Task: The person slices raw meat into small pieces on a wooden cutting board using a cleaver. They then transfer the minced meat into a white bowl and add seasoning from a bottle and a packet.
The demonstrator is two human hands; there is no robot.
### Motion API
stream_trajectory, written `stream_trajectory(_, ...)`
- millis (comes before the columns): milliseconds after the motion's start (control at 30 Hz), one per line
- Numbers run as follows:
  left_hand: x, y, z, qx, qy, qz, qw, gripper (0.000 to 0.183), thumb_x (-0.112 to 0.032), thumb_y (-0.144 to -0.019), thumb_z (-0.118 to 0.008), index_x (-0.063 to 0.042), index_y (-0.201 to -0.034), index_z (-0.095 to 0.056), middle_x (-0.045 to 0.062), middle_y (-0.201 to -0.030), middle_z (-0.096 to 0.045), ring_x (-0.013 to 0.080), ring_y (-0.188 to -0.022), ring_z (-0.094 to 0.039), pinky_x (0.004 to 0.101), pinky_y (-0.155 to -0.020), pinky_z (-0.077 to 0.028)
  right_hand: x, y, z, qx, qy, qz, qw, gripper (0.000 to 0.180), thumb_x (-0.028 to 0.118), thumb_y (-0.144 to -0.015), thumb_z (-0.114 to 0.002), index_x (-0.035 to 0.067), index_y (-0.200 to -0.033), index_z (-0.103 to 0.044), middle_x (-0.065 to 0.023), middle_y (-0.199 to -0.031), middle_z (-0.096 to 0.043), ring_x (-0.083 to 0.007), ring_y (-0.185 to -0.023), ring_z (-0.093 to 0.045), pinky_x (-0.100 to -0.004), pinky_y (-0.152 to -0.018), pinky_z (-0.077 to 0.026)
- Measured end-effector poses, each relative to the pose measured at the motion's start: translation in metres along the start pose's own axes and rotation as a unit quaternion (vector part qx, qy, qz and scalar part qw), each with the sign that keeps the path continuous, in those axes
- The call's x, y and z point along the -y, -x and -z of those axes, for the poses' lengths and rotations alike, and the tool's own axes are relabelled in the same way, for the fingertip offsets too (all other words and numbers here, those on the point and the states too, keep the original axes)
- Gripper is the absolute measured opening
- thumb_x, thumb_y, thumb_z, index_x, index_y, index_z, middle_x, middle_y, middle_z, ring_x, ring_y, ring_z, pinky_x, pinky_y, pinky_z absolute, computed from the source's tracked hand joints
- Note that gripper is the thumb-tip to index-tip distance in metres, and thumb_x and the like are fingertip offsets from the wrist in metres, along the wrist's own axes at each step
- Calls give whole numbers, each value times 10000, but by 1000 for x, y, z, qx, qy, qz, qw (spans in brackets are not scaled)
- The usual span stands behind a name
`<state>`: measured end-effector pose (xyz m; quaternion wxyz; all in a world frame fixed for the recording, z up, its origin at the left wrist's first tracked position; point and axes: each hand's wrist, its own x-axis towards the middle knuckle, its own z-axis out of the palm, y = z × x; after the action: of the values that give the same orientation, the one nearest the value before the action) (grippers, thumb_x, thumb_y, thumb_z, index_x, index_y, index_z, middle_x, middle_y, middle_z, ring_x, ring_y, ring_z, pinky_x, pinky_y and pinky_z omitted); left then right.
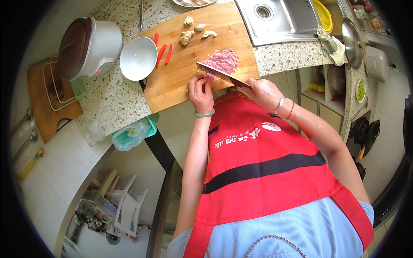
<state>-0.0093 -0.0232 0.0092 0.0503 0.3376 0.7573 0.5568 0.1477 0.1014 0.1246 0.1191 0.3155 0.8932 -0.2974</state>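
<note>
My right hand [263, 92] grips the handle of a cleaver [222, 75], its blade angled across the near side of a pile of diced pink meat [224, 60]. Just left of the blade, my left hand [200, 93] has its fingertips pinched at a small piece of meat near the edge of the wooden cutting board [174, 87]. Whether the fingers hold that piece is hard to tell. Farther back on the board lie ginger [186, 37], garlic [188, 20] and several pieces beside them. Red chillies [161, 55] lie by a white bowl [138, 58] at the board's left.
A rice cooker [96, 48] stands left on the speckled counter. Behind the board is a plate [193, 2] of pale food; a steel sink [274, 19] is at the back right with a cloth [332, 45] on its edge. A bag-lined green bin [130, 135] hangs below the counter.
</note>
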Motion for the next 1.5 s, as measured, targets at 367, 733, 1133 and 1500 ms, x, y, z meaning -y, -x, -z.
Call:
stream_trajectory(367,-1,-5,-1,6,-73,-61,995,118,-19,-764,-734,-53,-803,-628,72,-881,-652,274,-868,-595,377,-797,-480,7,-6,-8,37,-1,-24,999,263,232,-931,-585,-13,-844,-552,-257,-720,-635,-450,-701,-634,-523,-615,-507)
stream_trajectory(733,-10,-9,10,63,-66,-76,993,127,8,-805,-674,-57,-901,-623,85,-978,-638,293,-956,-585,397,-854,-474,12,-43,-26,-11,-33,-6,999,292,274,-923,-586,-7,-849,-617,-261,-778,-653,-426,-775,-654,-502,-688,-517)
stream_trajectory(1133,-3,-2,7,0,-26,-47,999,177,-12,-774,-763,-47,-894,-638,95,-979,-613,272,-906,-594,382,-802,-489,5,-2,6,-10,-21,-5,1000,277,265,-936,-577,5,-844,-560,-250,-716,-628,-444,-688,-624,-513,-593,-499)
stream_trajectory(1500,1,-3,3,3,-66,-59,996,126,-11,-760,-743,-57,-813,-638,69,-891,-648,268,-867,-592,372,-793,-477,3,-6,-4,48,17,-16,999,285,257,-934,-580,-10,-834,-578,-256,-723,-636,-439,-698,-635,-514,-617,-508)
